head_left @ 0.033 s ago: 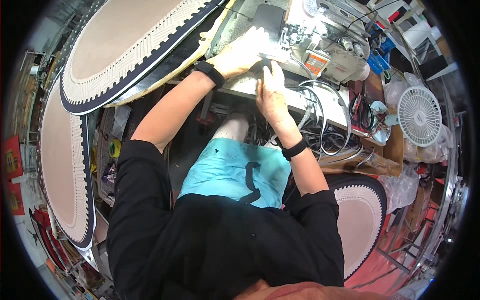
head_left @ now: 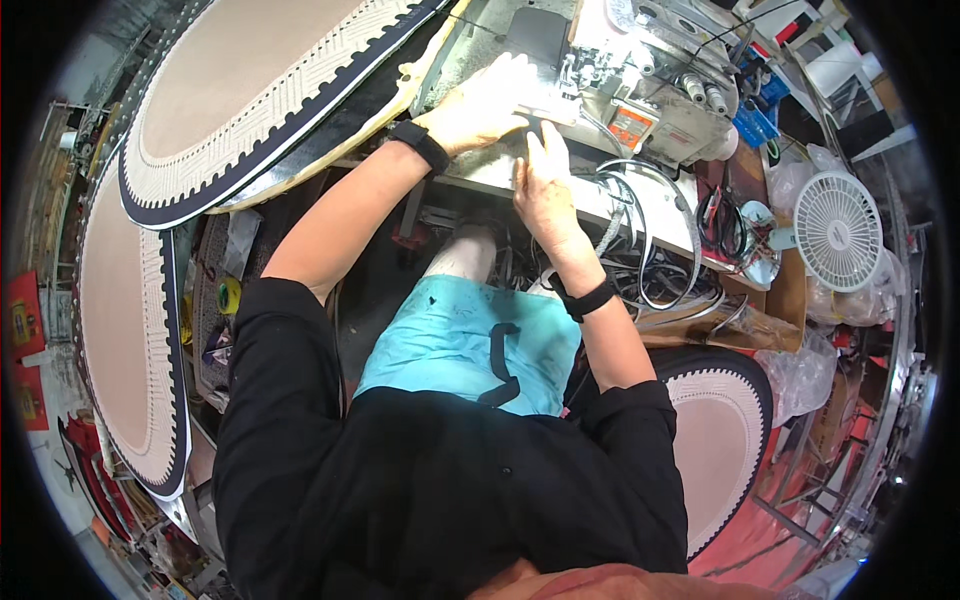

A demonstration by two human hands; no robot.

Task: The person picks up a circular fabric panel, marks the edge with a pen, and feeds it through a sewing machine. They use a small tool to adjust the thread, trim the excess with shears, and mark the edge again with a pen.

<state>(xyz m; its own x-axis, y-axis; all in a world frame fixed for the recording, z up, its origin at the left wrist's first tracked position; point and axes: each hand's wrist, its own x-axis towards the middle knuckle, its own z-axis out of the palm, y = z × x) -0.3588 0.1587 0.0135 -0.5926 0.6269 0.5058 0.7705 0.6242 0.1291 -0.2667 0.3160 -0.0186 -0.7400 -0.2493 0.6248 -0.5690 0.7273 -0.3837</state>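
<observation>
Under the bright light at the sewing machine [head_left: 640, 70], my left hand [head_left: 485, 105] lies flat with its fingers stretched toward the needle area. Glare hides detail around those fingertips. My right hand [head_left: 547, 190] is just to its right and nearer to me, fingers pointing at the machine. A short dark strip [head_left: 532, 126] shows between the two hands, and my right fingers seem closed on its near end. Beside my left arm rests a large oval mat [head_left: 240, 90] with a beige middle, a cream patterned band and a dark toothed edge.
A second oval mat [head_left: 125, 330] hangs at the left; another mat [head_left: 710, 440] is at the lower right. Loose cables [head_left: 650, 240] loop off the table's right side. Beyond them are a white fan [head_left: 838, 232], a cardboard box [head_left: 790, 300] and plastic bags [head_left: 805, 380].
</observation>
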